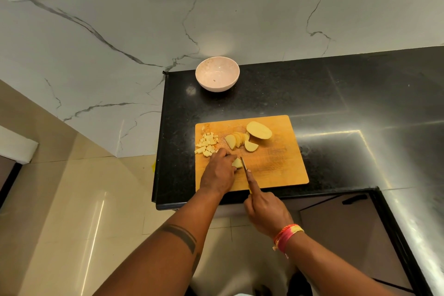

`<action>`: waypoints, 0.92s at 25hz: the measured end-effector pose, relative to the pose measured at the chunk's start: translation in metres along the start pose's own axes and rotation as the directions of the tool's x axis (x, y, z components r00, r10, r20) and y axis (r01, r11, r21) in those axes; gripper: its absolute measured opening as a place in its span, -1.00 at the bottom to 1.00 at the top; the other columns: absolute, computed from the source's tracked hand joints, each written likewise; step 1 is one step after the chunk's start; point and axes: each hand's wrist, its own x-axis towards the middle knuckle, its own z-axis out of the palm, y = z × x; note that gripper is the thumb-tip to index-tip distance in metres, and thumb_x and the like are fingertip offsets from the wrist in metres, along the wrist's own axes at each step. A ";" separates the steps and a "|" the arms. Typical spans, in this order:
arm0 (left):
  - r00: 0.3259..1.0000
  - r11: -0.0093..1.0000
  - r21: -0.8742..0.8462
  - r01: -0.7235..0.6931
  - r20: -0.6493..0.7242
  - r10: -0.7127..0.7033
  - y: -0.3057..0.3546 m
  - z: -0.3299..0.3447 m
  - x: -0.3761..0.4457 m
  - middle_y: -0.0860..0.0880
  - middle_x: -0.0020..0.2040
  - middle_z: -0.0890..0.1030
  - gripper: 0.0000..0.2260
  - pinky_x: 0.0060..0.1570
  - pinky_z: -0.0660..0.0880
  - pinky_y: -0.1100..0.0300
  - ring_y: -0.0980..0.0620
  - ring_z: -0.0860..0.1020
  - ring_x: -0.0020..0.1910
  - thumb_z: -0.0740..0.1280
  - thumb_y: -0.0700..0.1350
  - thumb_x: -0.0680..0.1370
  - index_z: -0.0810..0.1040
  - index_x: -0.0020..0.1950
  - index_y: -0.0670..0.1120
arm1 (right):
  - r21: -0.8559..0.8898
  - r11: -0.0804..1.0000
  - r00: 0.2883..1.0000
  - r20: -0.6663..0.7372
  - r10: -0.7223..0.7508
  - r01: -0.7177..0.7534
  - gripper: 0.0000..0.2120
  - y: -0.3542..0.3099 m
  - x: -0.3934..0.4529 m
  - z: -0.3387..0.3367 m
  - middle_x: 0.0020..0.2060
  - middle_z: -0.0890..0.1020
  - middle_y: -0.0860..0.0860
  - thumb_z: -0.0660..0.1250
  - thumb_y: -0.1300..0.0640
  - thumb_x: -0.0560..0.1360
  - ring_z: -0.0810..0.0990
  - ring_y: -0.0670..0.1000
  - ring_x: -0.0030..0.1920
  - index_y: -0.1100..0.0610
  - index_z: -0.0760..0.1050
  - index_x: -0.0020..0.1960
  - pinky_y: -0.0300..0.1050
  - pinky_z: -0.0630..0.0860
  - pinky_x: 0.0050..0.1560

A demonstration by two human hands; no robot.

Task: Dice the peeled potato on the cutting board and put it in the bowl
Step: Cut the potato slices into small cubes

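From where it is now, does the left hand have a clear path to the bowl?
Probably yes. The left hand holds a potato piece on the cutting board. Only bare counter separates board from bowl, though it must let go first.

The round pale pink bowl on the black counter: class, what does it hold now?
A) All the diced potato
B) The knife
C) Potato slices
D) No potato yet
D: the round pale pink bowl looks empty, while the small yellow potato cubes lie on the wooden cutting board.
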 end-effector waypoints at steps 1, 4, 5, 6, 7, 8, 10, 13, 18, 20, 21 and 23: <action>1.000 1.000 0.004 -0.003 -0.002 0.003 0.000 0.000 -0.001 0.02 0.31 0.42 -0.63 0.35 0.37 0.16 0.01 0.38 0.31 0.32 -0.10 0.63 0.49 0.45 -0.07 | -0.011 1.000 1.000 0.000 0.002 -0.002 -0.30 -0.002 0.002 -0.001 -0.36 0.52 -0.01 0.06 0.01 0.65 0.48 0.00 -0.40 -0.09 -0.29 0.63 0.03 0.46 -0.34; 1.000 1.000 0.007 -0.008 -0.016 0.008 0.002 -0.001 -0.004 -0.01 0.28 0.45 -0.69 0.27 0.46 0.11 -0.02 0.39 0.27 0.30 -0.13 0.64 0.54 0.39 -0.09 | -0.040 0.999 1.000 0.017 -0.007 0.008 -0.31 -0.009 0.006 -0.003 -0.36 0.52 0.00 0.05 0.00 0.64 0.51 0.02 -0.39 -0.09 -0.28 0.63 0.05 0.50 -0.31; 1.000 1.000 0.006 -0.008 -0.021 0.008 0.003 -0.001 -0.005 -0.01 0.27 0.45 -0.69 0.25 0.47 0.11 -0.02 0.40 0.26 0.30 -0.13 0.64 0.55 0.38 -0.09 | -0.046 0.999 1.000 0.019 -0.005 0.006 -0.31 -0.010 0.008 -0.003 -0.36 0.52 0.00 0.05 0.00 0.64 0.51 0.03 -0.38 -0.08 -0.27 0.63 0.04 0.51 -0.31; 1.000 1.000 0.004 -0.007 -0.021 0.007 0.004 -0.001 -0.004 0.00 0.28 0.46 -0.70 0.25 0.47 0.11 -0.02 0.40 0.26 0.30 -0.13 0.64 0.55 0.37 -0.09 | -0.052 0.999 1.000 0.020 -0.002 0.003 -0.31 -0.011 0.011 -0.004 -0.36 0.52 0.01 0.06 0.00 0.64 0.51 0.03 -0.38 -0.08 -0.26 0.63 0.04 0.51 -0.30; 1.000 1.000 0.001 -0.002 -0.020 0.002 0.005 -0.001 -0.004 0.00 0.28 0.46 -0.70 0.25 0.47 0.12 -0.01 0.40 0.26 0.30 -0.13 0.63 0.56 0.37 -0.09 | -0.059 0.998 1.000 0.020 0.000 0.001 -0.31 -0.012 0.015 -0.005 -0.35 0.53 0.03 0.06 0.00 0.64 0.51 0.05 -0.38 -0.08 -0.26 0.64 0.03 0.51 -0.30; 1.000 1.000 -0.005 0.005 -0.016 -0.006 0.005 -0.002 -0.003 0.01 0.28 0.45 -0.70 0.25 0.47 0.12 -0.01 0.40 0.26 0.31 -0.13 0.63 0.56 0.37 -0.09 | -0.071 0.997 1.000 0.021 -0.003 0.005 -0.30 -0.013 0.019 -0.006 -0.34 0.53 0.05 0.06 0.00 0.63 0.52 0.06 -0.38 -0.08 -0.26 0.64 0.03 0.50 -0.31; 1.000 1.000 -0.004 0.014 -0.018 -0.014 0.006 -0.003 -0.002 0.01 0.27 0.45 -0.70 0.25 0.47 0.11 -0.02 0.40 0.25 0.30 -0.12 0.63 0.56 0.36 -0.08 | -0.091 0.996 1.000 0.031 -0.006 0.008 -0.30 -0.014 0.024 -0.007 -0.34 0.53 0.06 0.06 0.00 0.63 0.51 0.08 -0.38 -0.08 -0.26 0.64 0.01 0.48 -0.32; 0.999 0.999 0.024 0.021 -0.025 -0.020 0.008 -0.002 -0.003 0.00 0.29 0.44 -0.67 0.26 0.45 0.14 -0.02 0.39 0.27 0.31 -0.10 0.63 0.53 0.40 -0.06 | -0.111 0.994 0.999 0.038 -0.002 0.007 -0.29 -0.011 0.015 -0.004 -0.32 0.55 0.08 0.06 0.00 0.62 0.53 0.10 -0.36 -0.06 -0.29 0.63 0.04 0.55 -0.29; 0.999 0.999 -0.016 0.047 -0.020 -0.047 0.007 -0.001 -0.002 0.03 0.31 0.44 -0.62 0.33 0.39 0.16 0.01 0.39 0.31 0.33 -0.08 0.63 0.49 0.45 -0.06 | -0.129 0.992 0.999 0.044 0.015 -0.010 -0.27 0.002 -0.027 0.002 -0.31 0.59 0.05 0.05 0.01 0.61 0.53 0.08 -0.38 -0.08 -0.32 0.62 0.04 0.55 -0.29; 0.998 0.998 -0.038 0.049 -0.025 -0.050 0.006 -0.002 -0.004 0.04 0.32 0.44 -0.61 0.34 0.40 0.15 0.03 0.39 0.32 0.33 -0.07 0.63 0.48 0.46 -0.06 | -0.110 0.994 1.000 0.026 0.011 -0.008 -0.28 0.003 -0.031 0.000 -0.33 0.57 0.03 0.04 0.00 0.61 0.53 0.07 -0.38 -0.11 -0.31 0.63 0.02 0.51 -0.30; 0.998 0.997 -0.053 0.051 -0.028 -0.053 0.006 -0.002 -0.005 0.04 0.34 0.43 -0.60 0.34 0.40 0.15 0.03 0.38 0.33 0.32 -0.06 0.63 0.46 0.47 -0.06 | -0.099 0.995 1.000 0.016 0.005 -0.004 -0.29 0.001 -0.028 -0.002 -0.35 0.56 0.02 0.04 0.00 0.61 0.53 0.06 -0.39 -0.11 -0.30 0.62 0.02 0.51 -0.31; 0.998 0.996 -0.077 0.054 -0.041 -0.058 0.004 -0.001 -0.009 0.02 0.36 0.40 -0.56 0.35 0.39 0.14 0.03 0.37 0.35 0.33 -0.04 0.62 0.41 0.50 -0.05 | -0.079 0.997 1.000 0.011 -0.003 0.004 -0.29 -0.004 -0.019 -0.006 -0.36 0.54 0.00 0.04 -0.01 0.62 0.53 0.04 -0.39 -0.12 -0.32 0.62 0.05 0.54 -0.29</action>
